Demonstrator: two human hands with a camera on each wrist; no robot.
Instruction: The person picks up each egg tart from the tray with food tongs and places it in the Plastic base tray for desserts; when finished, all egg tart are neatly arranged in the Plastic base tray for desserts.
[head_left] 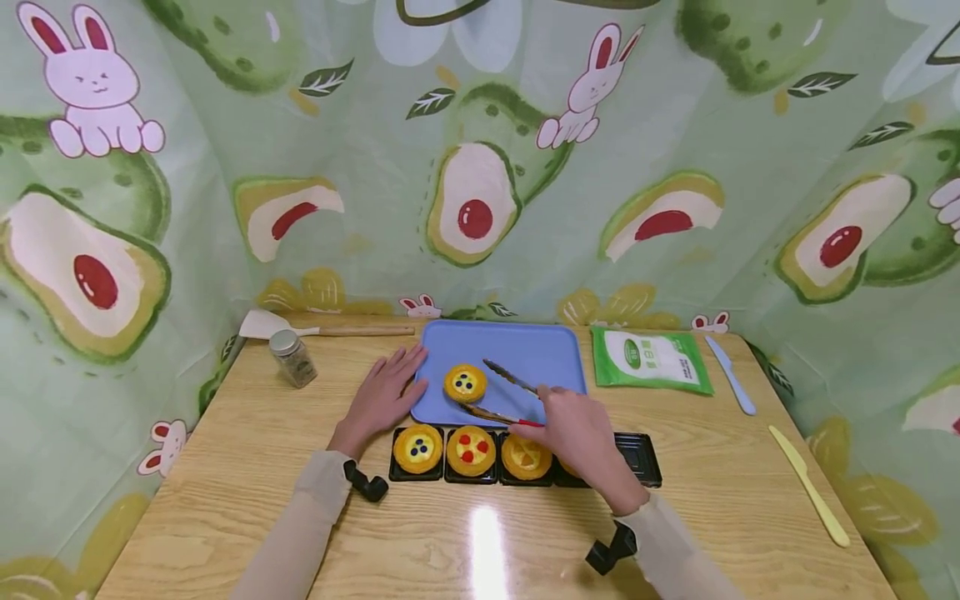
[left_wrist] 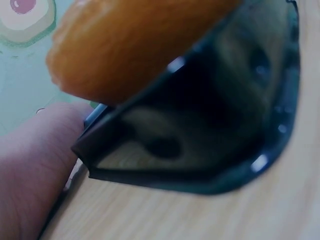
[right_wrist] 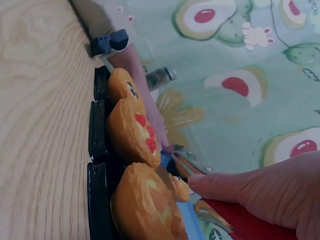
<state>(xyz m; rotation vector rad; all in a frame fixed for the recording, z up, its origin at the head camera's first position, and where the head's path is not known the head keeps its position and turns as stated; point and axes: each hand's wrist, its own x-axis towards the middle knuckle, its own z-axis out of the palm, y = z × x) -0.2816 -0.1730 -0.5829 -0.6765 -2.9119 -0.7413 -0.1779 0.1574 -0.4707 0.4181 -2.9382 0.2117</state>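
My right hand (head_left: pixel 576 429) grips red-handled tongs (head_left: pixel 501 416) over the blue tray (head_left: pixel 517 342). The tongs' arms are spread, their tips beside the right and near edges of a blueberry-topped tart (head_left: pixel 465 383) on the tray. My left hand (head_left: pixel 386 392) lies with fingers extended at the tray's left edge. In front of the tray runs a row of black plastic cups (head_left: pixel 637 457). From the left, they hold a blueberry tart (head_left: pixel 417 448), a strawberry tart (head_left: pixel 471 451) and a tart with orange-yellow pieces (head_left: pixel 527 457). Another tart is mostly hidden under my right hand; the rightmost cup holds nothing.
Behind my left hand lie a white spatula (head_left: pixel 360 331) and a spice jar (head_left: pixel 293 358). A green-and-white packet (head_left: pixel 651 360), a blue knife (head_left: pixel 730 375) and a yellow knife (head_left: pixel 808 486) lie to the right. A patterned curtain (head_left: pixel 375 233) encloses the table's back and sides.
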